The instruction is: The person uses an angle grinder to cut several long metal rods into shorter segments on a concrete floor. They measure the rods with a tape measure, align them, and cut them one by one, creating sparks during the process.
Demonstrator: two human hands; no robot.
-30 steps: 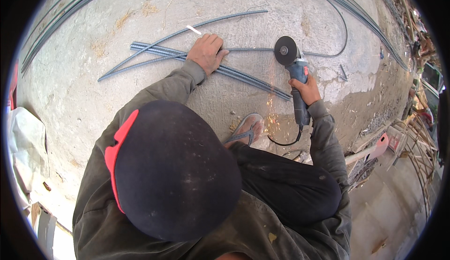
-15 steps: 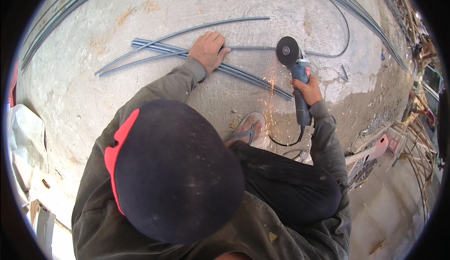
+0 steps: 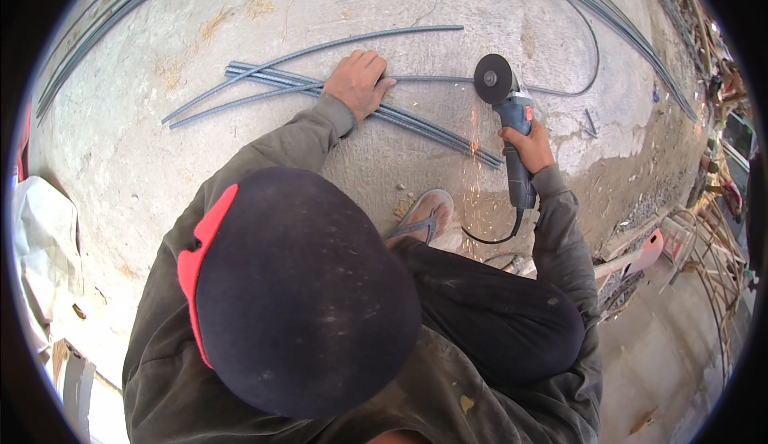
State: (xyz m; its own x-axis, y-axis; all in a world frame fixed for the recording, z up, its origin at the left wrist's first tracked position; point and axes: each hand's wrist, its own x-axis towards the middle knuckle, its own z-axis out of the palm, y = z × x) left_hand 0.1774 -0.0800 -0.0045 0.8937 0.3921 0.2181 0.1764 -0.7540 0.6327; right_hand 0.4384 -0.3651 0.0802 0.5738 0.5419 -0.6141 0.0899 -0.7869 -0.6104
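My left hand (image 3: 356,84) presses down on a thin ribbed steel rebar (image 3: 432,78) on the concrete, its fingers curled over the rod. In my right hand (image 3: 531,148) is a blue-grey angle grinder (image 3: 520,188), gripped by its body. The dark cutting disc (image 3: 494,79) meets that rebar to the right of my left hand, and a thin stream of sparks falls toward me. Beneath the held rod, a bundle of cut rebars (image 3: 432,134) lies slanting. Another rebar (image 3: 384,32) crosses the bundle's left end and stretches beyond my left hand.
Long rebars (image 3: 120,24) curve along the far left, and more (image 3: 624,28) along the far right. Short offcuts (image 3: 590,122) lie right of the grinder. The black power cord (image 3: 496,242) loops near my sandalled foot (image 3: 428,212). Gravel and scrap line the right side.
The grinder has shifted slightly to the right and away from me, its disc still at the rod. The spark stream has become narrower. My left hand stays nearly in place.
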